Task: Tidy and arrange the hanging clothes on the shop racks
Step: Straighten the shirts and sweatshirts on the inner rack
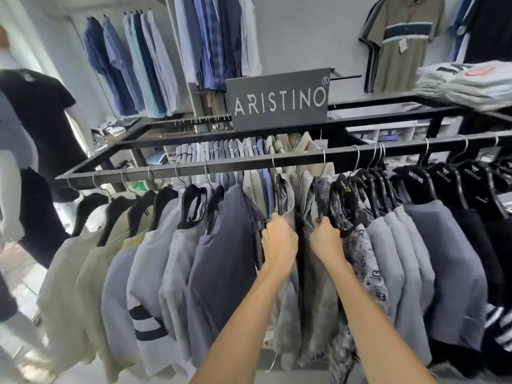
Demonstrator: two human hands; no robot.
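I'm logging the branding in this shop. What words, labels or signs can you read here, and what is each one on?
"ARISTINO" with an ® mark: dark sign on the rack.
"ARISTINO": black hanger towards the rack's right end; neighbouring hangers bear similar print, blurred.
Letters printed on the patterned shirt: not legible.
Label on the folded pile and tag on the polo: too blurred or small to read.

In front of me stands a dark sign point(278, 99) reading ARISTINO. A pile of folded shirts point(468, 84) sits far right.
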